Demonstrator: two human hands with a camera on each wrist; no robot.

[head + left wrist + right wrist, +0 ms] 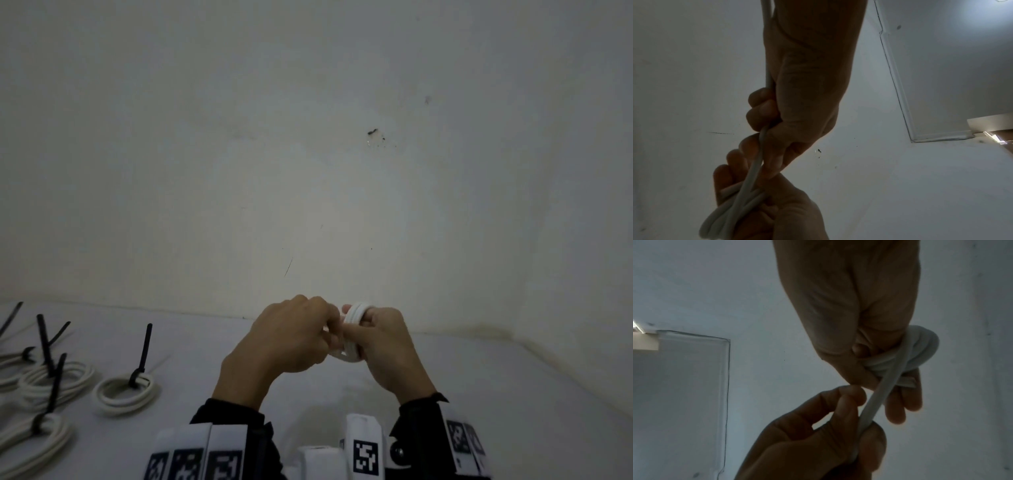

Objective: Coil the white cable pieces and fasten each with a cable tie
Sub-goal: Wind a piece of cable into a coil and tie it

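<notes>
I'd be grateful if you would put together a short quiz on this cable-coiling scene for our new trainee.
1. Fill in: the left hand grips a single ____ of the white cable.
2. Which hand has that cable wound round its fingers? A. left hand B. right hand
3. True or false: the finished coils on the table carry white ties.

Key: 1. strand; 2. B; 3. false, the ties are black.
</notes>
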